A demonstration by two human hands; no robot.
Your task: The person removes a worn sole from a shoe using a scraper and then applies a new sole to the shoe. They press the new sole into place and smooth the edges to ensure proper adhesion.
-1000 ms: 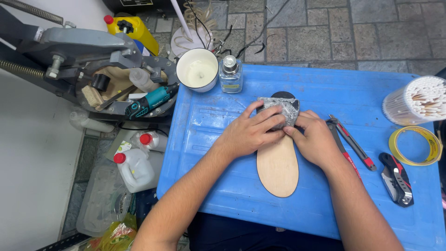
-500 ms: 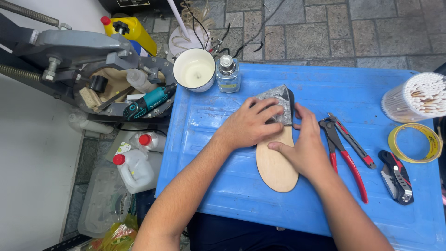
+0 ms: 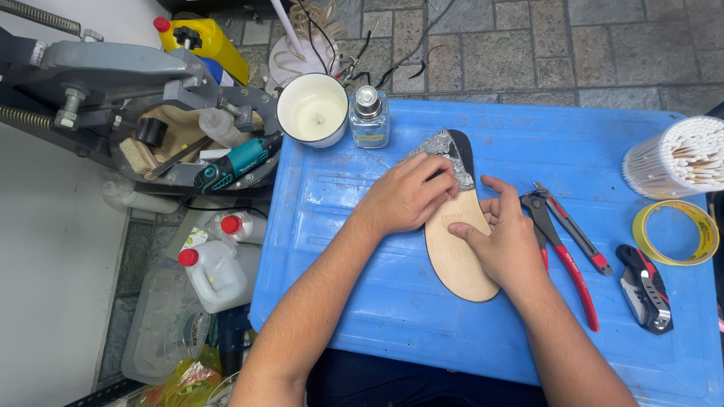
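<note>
A small glass bottle (image 3: 369, 117) with a yellow label is standing just beyond the left hand's fingers (image 3: 434, 177); a crinkled yellow-green packet (image 3: 188, 377) is lying far below-left.

Bright even overhead light, soft shadows, sharp focus, slight wide-angle distortion.

A tan leather shoe insole (image 3: 458, 256) with a dark edge lies flat on the table. A crumpled grey patterned piece (image 3: 446, 153) covers its far end.

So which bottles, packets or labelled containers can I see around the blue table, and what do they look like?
Small glass bottle: table's far edge, clear, metal cap, pale label.
White cup: beside it, round.
Yellow bottle: floor, far left, red cap.
White jugs: floor left of table, red caps.
Crinkled packet: floor, bottom left, yellow and green.
</note>
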